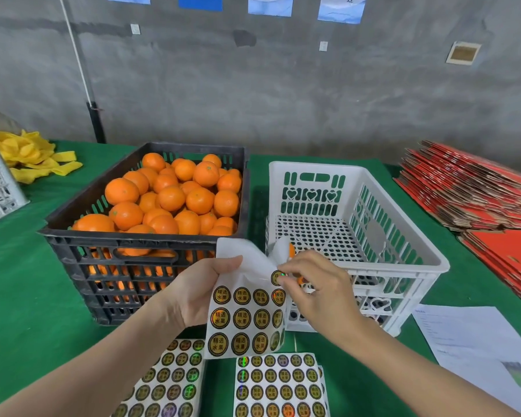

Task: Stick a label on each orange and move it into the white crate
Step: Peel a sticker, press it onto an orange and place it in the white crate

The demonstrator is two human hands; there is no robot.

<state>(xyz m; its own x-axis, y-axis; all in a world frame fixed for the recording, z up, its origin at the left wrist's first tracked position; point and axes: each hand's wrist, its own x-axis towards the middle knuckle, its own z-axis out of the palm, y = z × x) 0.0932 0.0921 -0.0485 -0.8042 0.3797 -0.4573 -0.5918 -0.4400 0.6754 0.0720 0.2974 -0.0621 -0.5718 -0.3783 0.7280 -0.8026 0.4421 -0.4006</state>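
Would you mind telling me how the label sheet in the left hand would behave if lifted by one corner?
Probably floppy: the label sheet curls and folds above the left hand gripping it. Likely very light, since it looks like thin paper. It may flap when the right hand, pinching a label, pulls.

Fruit packing room, oranges [169,197] in bulk, flat cartons [475,194]

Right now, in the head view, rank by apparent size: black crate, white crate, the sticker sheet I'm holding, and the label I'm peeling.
1. Black crate and white crate: about alike, unranked.
2. Sticker sheet, enlarged by nearness to camera.
3. Label, smallest.
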